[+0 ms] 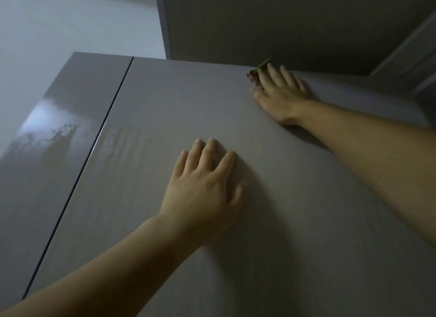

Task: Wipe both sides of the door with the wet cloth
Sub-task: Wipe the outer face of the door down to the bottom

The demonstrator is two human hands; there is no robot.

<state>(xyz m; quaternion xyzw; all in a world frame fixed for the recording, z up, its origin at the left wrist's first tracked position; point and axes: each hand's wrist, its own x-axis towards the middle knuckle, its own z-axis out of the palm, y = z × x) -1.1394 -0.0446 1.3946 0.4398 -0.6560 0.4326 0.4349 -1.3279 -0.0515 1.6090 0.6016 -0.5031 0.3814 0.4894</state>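
The grey door [295,198] fills most of the view, seen from below toward its top edge. My left hand [205,189] lies flat on the door's middle with straight, spread fingers. Near the top edge, my right hand [283,95] presses the wet cloth [256,72] against the door with straight fingers. Only a small green and dark red bit of the cloth shows past my fingertips; the rest is hidden under the hand.
A dark gap [94,146] separates the door from a glossy grey frame panel [47,151] on the left, which carries wet streaks and a light reflection. A pale wall [70,21] rises at upper left. A dim ceiling [283,21] lies above the door.
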